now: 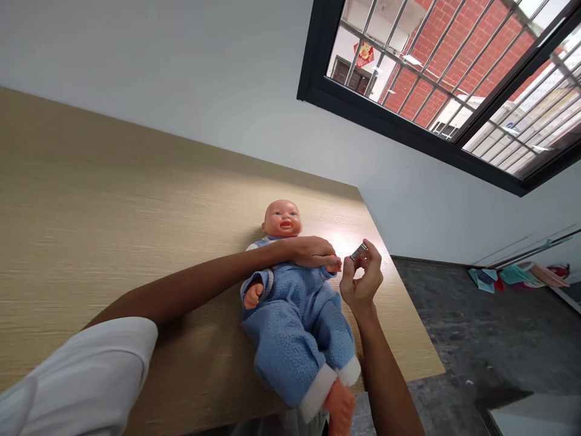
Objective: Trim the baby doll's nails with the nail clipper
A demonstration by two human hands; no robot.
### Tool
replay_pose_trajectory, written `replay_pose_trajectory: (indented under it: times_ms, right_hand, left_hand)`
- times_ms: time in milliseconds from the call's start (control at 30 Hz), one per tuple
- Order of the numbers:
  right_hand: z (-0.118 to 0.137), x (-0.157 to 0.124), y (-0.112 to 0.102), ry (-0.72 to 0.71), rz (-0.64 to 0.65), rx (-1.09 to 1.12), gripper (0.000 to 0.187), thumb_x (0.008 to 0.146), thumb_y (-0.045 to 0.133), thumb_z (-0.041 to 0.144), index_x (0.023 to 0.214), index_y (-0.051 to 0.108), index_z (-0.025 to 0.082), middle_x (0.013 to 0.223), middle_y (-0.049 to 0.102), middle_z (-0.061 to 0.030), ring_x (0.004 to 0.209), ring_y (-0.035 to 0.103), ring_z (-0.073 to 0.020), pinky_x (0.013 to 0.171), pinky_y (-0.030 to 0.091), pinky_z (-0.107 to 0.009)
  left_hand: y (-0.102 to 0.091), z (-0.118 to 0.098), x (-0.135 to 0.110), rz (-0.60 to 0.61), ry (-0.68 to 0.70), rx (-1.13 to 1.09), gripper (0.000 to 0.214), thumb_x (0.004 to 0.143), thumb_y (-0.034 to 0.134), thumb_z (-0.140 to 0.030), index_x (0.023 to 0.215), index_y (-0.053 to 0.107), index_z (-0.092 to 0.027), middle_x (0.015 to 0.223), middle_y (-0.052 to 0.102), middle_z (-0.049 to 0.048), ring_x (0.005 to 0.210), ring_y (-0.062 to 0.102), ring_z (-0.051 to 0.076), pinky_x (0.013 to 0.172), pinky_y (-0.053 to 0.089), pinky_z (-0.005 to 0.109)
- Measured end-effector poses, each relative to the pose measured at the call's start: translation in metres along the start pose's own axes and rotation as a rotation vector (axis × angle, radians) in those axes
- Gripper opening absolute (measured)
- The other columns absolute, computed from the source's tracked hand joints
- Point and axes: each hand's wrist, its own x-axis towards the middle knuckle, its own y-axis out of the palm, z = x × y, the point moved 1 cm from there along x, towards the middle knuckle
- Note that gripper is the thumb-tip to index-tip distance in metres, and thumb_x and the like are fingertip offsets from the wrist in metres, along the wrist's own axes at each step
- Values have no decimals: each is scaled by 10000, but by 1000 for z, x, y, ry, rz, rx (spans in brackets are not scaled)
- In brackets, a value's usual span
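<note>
A baby doll [295, 315] in a blue fleece outfit with white cuffs lies on its back on the wooden table, its feet towards me. My left arm crosses the doll's chest. At its end, my left hand [312, 250] is closed around the doll's arm, and the doll's small hand [334, 266] sticks out beyond my fingers. Just to the right, my right hand [362, 280] pinches a small silver nail clipper [358, 252] between thumb and fingers. The clipper is close to the doll's hand but apart from it.
The pale wooden table [113, 200] ends at a right edge beside my right forearm. Behind it are a white wall and a dark-framed barred window [394, 115]. Coloured items [517, 275] lie on the dark floor at the right.
</note>
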Motion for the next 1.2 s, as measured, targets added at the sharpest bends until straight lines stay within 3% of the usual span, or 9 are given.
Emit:
replay_pose_trajectory:
  times_ms: [467,1033,1200]
  right_hand:
    - [0,0,0,-8,-1,36,460,911,598,275,1342,477,169,795,590,26,501,497,-64,464,454,-192]
    - [0,0,0,-8,3,23,450,918,592,289,1337,477,170,794,594,23,494,504,-64,447,444,-191]
    - [0,0,0,-10,3,23,445,918,585,292,1334,477,176,787,588,25,494,507,-68,456,459,-199]
  left_hand:
    - [0,3,-1,31,8,94,483,1027,340,-403,920,729,-137,966,749,113,858,647,192,833,476,272]
    - [0,4,-2,41,-25,57,511,1027,338,-437,944,740,-133,975,745,105,870,641,187,849,474,263]
    - [0,2,-1,35,25,9,509,1008,381,-473,882,737,-132,881,733,93,775,617,170,751,454,248]
